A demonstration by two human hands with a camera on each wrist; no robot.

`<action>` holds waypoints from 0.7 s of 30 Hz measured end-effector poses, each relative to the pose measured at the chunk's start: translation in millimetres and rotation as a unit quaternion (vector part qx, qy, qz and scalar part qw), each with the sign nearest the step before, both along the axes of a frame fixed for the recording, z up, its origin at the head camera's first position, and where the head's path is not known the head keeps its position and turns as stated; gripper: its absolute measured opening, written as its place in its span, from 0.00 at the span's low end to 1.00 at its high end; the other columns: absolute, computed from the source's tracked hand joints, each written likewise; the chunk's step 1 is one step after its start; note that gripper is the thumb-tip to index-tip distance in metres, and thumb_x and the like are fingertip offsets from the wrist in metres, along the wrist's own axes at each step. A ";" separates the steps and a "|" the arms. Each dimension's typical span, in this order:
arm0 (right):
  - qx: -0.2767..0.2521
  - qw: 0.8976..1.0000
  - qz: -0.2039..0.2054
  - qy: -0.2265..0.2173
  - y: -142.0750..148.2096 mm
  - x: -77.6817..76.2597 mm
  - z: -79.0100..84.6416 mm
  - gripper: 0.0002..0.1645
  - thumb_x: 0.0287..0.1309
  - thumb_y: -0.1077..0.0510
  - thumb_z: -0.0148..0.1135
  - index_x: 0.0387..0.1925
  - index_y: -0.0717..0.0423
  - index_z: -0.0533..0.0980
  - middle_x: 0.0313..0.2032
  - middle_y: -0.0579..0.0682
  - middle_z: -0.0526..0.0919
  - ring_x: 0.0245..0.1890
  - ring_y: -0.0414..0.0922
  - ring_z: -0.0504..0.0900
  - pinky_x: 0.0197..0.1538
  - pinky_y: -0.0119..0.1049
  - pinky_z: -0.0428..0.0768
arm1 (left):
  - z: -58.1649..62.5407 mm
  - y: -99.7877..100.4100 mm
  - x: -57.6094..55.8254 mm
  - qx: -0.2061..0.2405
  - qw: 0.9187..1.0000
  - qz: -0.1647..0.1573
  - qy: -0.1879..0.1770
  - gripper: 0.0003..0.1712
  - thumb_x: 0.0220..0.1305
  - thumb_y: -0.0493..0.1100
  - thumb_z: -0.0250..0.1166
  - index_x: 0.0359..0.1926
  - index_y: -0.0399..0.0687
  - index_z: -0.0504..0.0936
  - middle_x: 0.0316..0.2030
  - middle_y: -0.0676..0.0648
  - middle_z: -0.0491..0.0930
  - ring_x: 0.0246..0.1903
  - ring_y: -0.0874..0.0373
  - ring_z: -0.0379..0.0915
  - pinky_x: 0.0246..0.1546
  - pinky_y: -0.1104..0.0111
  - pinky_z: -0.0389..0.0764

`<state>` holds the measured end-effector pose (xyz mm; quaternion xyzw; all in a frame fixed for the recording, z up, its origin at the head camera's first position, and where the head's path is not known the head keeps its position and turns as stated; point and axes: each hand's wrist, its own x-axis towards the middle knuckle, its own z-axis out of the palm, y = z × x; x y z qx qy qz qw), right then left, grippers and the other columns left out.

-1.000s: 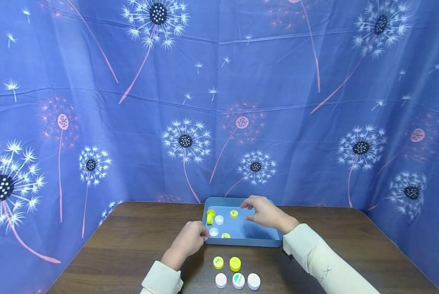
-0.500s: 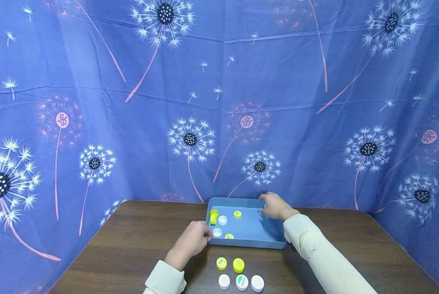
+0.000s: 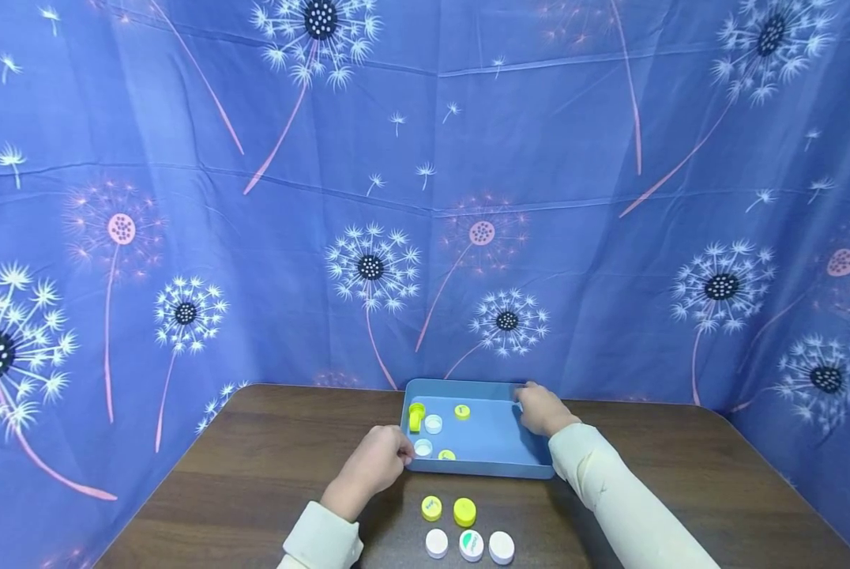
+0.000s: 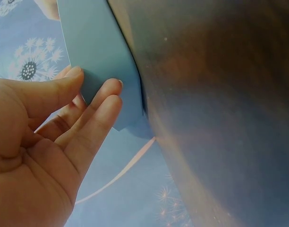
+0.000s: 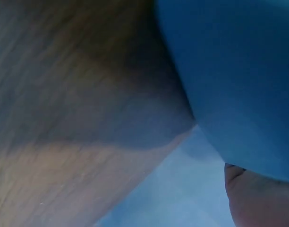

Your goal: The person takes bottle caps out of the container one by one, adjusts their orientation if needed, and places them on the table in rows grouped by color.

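Observation:
A shallow blue tray [image 3: 478,469] lies on the wooden table. My left hand [image 3: 374,462] pinches its rim at the left front corner; the left wrist view shows the thumb [image 4: 69,82] on top and fingers against the outer wall. At the far right corner, my right hand [image 3: 542,408] holds the rim with fingers over its inner side, mostly hidden in the right wrist view. Inside the tray lie yellow bottle caps [image 3: 463,412] and white caps [image 3: 434,424], mostly toward the left. One yellow cap [image 3: 416,417] leans at the left wall.
In front of the tray, two yellow caps [image 3: 464,512] sit side by side on the table [image 3: 254,466]. Nearer still is a row of three white caps [image 3: 436,543], the middle one with a green mark. A blue dandelion-print cloth [image 3: 290,237] hangs behind and at both sides.
My right hand has moved right, from over the tray's inside to its far right corner rim. The left hand stays at the left front corner. The head view has shifted slightly.

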<state>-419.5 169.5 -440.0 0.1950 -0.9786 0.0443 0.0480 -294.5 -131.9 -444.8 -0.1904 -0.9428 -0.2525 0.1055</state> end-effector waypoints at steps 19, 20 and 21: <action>0.057 0.995 0.031 0.072 8.3 -0.4 -10.1 0.13 0.51 0.69 0.60 0.40 0.59 0.79 0.35 0.58 0.75 0.38 0.56 0.77 0.42 0.50 0.75 | -0.8 1.5 2.5 0.003 1.000 0.010 -0.016 0.08 0.51 0.30 0.64 0.27 0.47 0.86 0.28 0.53 0.79 0.29 0.66 0.71 0.32 0.71 0.77; 0.057 0.995 0.031 0.073 8.8 -0.3 -10.4 0.12 0.51 0.69 0.60 0.40 0.59 0.78 0.35 0.58 0.75 0.39 0.56 0.77 0.42 0.50 0.75 | -0.7 1.5 2.5 0.003 1.000 0.009 -0.016 0.08 0.51 0.30 0.64 0.27 0.47 0.86 0.28 0.53 0.79 0.29 0.66 0.71 0.32 0.71 0.77; 0.057 0.995 0.032 0.074 9.3 0.0 -10.5 0.12 0.51 0.69 0.60 0.39 0.59 0.78 0.35 0.58 0.76 0.39 0.56 0.77 0.42 0.50 0.75 | -0.6 1.6 2.5 0.003 1.000 0.008 -0.016 0.08 0.51 0.31 0.64 0.27 0.47 0.86 0.28 0.52 0.79 0.29 0.66 0.71 0.32 0.71 0.77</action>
